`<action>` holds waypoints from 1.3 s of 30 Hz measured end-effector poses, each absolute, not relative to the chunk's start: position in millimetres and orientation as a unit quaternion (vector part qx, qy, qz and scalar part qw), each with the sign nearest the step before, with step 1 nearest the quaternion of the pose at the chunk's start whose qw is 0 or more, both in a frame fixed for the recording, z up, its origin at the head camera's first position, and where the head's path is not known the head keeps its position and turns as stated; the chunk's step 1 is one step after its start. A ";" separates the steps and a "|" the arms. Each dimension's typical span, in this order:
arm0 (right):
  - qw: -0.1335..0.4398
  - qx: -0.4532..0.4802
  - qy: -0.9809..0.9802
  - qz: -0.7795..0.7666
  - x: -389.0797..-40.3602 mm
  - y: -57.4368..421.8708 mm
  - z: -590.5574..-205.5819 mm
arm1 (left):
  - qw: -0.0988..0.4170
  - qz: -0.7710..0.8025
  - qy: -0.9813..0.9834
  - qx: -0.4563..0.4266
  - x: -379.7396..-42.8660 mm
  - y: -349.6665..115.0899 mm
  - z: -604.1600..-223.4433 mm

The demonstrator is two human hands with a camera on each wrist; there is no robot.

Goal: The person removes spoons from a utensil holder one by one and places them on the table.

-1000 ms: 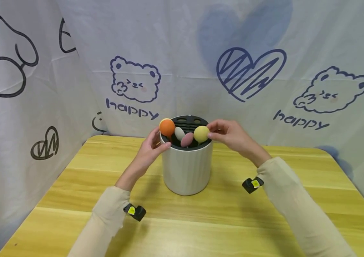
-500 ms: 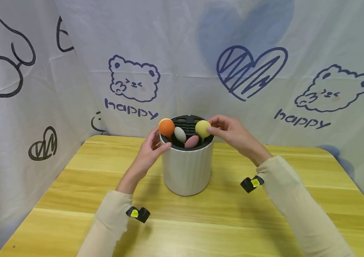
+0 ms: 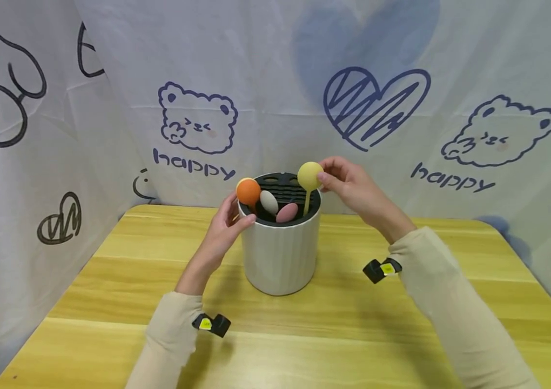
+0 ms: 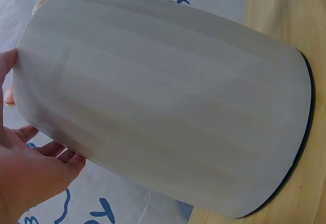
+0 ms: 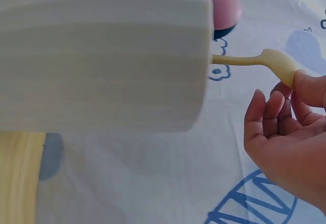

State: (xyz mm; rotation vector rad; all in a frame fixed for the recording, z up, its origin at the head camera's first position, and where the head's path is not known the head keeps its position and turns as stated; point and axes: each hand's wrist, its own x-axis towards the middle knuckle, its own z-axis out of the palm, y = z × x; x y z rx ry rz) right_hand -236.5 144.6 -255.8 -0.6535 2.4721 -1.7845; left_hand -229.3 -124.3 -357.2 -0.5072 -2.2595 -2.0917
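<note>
On the table stands a white ribbed utensil holder (image 3: 279,259) with a black slotted insert. My left hand (image 3: 219,232) grips its upper left side, thumb at the front rim and fingers round the side. My right hand (image 3: 360,192) pinches the round bowl of a yellow spoon (image 3: 308,176) between thumb and fingers. In the right wrist view, that spoon's slim handle (image 5: 237,60) still runs down into the holder. Also in the holder are an orange round-headed utensil (image 3: 248,192), a white oval-headed one (image 3: 269,202) and a pink one (image 3: 287,213). Their lower parts are hidden.
The striped wooden table (image 3: 353,324) spreads in front and to both sides of the holder. Behind it hangs a white cloth (image 3: 275,65) with hearts, bears and lettering; another stretch (image 3: 95,162) hangs at the left.
My right hand has risen with the yellow spoon, so part of its handle now shows above the rim. The pink utensil has shifted slightly and tilted. My left hand keeps its hold.
</note>
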 end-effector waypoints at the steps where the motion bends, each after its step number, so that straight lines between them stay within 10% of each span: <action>1: 0.008 -0.208 0.794 -0.572 -236.3 144.6 -254.8 | 0.010 -0.671 -0.724 -0.162 -229.1 -124.2 -357.7; 39: -0.127 -0.216 0.759 -0.601 -221.4 149.8 -207.5 | 0.026 -0.674 -0.720 -0.164 -229.4 -120.3 -363.0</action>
